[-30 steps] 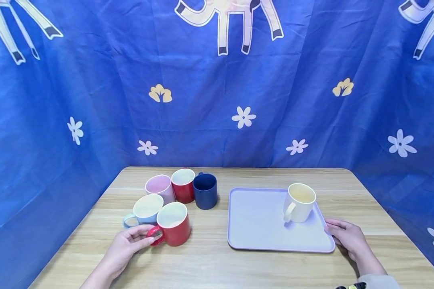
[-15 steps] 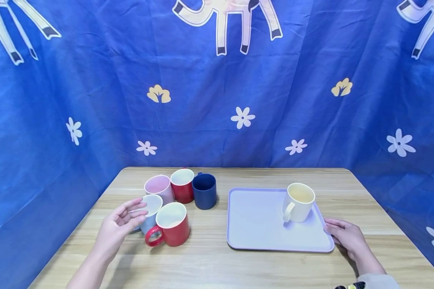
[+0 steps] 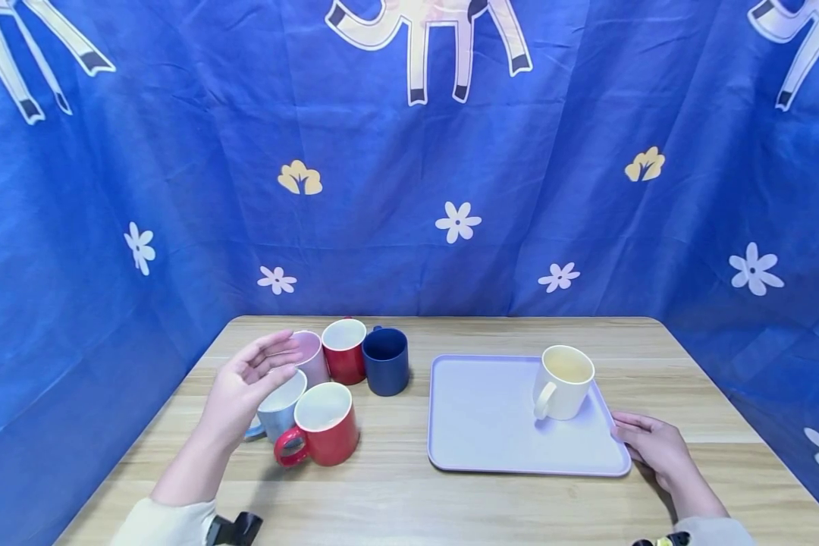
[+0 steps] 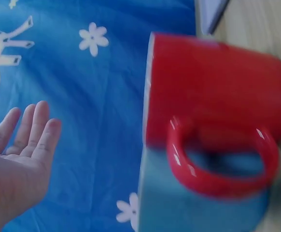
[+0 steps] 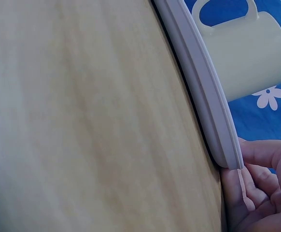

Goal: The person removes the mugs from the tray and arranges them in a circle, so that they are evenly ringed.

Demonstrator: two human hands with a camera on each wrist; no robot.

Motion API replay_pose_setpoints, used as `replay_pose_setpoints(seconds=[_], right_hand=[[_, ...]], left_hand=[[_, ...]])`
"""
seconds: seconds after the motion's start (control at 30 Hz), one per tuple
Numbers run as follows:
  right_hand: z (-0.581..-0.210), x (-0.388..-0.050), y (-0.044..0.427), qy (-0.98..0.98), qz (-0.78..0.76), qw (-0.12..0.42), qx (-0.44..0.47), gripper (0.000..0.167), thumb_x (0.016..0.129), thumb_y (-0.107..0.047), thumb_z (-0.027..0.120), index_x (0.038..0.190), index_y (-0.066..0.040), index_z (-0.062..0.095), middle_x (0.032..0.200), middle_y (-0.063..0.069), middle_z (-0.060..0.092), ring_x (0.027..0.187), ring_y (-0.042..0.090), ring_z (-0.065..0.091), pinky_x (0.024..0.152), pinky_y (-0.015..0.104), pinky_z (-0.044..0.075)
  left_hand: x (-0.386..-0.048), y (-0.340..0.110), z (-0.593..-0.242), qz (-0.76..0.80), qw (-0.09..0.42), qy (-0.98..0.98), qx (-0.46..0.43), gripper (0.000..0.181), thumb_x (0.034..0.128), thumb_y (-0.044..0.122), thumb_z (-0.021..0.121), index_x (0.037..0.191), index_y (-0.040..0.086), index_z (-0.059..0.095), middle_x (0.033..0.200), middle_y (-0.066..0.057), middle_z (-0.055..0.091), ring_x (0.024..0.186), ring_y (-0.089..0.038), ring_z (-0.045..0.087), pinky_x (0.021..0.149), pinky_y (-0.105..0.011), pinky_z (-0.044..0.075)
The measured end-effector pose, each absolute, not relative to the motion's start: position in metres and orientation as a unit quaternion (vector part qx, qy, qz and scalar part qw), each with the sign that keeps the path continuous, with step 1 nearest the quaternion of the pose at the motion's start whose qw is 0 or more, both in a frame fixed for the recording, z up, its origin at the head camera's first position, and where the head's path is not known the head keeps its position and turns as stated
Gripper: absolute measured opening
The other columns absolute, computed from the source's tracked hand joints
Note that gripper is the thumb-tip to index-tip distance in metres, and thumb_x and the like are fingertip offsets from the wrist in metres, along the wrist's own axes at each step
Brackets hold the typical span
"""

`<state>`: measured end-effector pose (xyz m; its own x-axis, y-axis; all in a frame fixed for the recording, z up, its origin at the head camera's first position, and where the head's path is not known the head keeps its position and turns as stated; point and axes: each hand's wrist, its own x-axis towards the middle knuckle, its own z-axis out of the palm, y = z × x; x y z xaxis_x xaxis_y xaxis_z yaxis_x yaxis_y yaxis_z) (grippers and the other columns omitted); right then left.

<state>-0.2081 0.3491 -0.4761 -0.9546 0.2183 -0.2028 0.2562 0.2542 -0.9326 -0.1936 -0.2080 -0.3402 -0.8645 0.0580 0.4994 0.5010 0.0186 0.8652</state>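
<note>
My left hand (image 3: 249, 383) hangs in the air over the light blue mug (image 3: 281, 406), its fingers apart from any mug and partly covering the pink mug (image 3: 311, 356). In the left wrist view the fingers are straight and hold nothing. Just in front stands a red mug (image 3: 331, 432), its handle turned left; it also fills much of the left wrist view. My right hand (image 3: 655, 447) grips the right edge of a lilac tray (image 3: 484, 417), thumb at the rim and fingers curled below it. A cream mug (image 3: 566, 390) stands upright on the tray's right side.
A second red mug (image 3: 345, 356) and a dark blue mug (image 3: 386, 364) stand at the back of the mug group. The wooden table (image 3: 396, 500) ends at a blue patterned cloth (image 3: 382, 250) behind and at both sides.
My left hand has let go of the front red mug's handle, risen and moved farther back toward the pink mug. The right hand and tray have stayed in place.
</note>
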Motion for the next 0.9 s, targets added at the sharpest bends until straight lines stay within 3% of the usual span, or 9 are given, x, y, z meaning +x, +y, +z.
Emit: replay_pose_setpoints(seconds=[0.23,0.5,0.73,0.9], right_hand=[[-0.477,-0.208,0.35,0.786,-0.6,0.016,0.147,0.054,0.087,-0.014,0.069,0.129,0.014,0.049,0.106,0.016,0.068,0.081,0.005,0.064,0.071,0.026,0.055],[-0.478,-0.208,0.351,0.789,-0.596,0.018,0.149,0.056,0.086,-0.016,0.07,0.129,0.014,0.049,0.107,0.017,0.068,0.083,0.006,0.064,0.071,0.027,0.055],[-0.479,-0.209,0.351,0.787,-0.599,0.015,0.147,0.055,0.086,-0.014,0.069,0.129,0.014,0.048,0.108,0.018,0.067,0.082,0.005,0.064,0.071,0.027,0.055],[-0.479,-0.209,0.351,0.79,-0.596,0.014,0.146,0.055,0.087,-0.015,0.069,0.129,0.014,0.049,0.108,0.018,0.067,0.082,0.005,0.064,0.071,0.027,0.055]], left_hand=[[-0.201,-0.174,-0.329,-0.679,0.162,-0.679,-0.229,0.043,0.0848,-0.014,0.059,0.127,-0.012,0.049,0.111,-0.002,0.066,0.099,-0.017,0.064,0.086,-0.021,0.048],[-0.214,-0.132,-0.332,-0.692,0.126,-0.671,-0.234,0.045,0.0836,-0.012,0.062,0.127,-0.002,0.054,0.112,-0.002,0.065,0.103,-0.02,0.062,0.086,-0.026,0.05],[-0.226,-0.098,-0.343,-0.7,0.103,-0.672,-0.219,0.049,0.0803,-0.013,0.065,0.127,-0.01,0.05,0.116,-0.021,0.061,0.104,-0.027,0.061,0.086,-0.031,0.051],[-0.233,-0.075,-0.35,-0.695,0.083,-0.683,-0.209,0.047,0.0794,-0.008,0.069,0.124,-0.008,0.055,0.114,-0.02,0.062,0.104,-0.032,0.061,0.085,-0.031,0.052]])
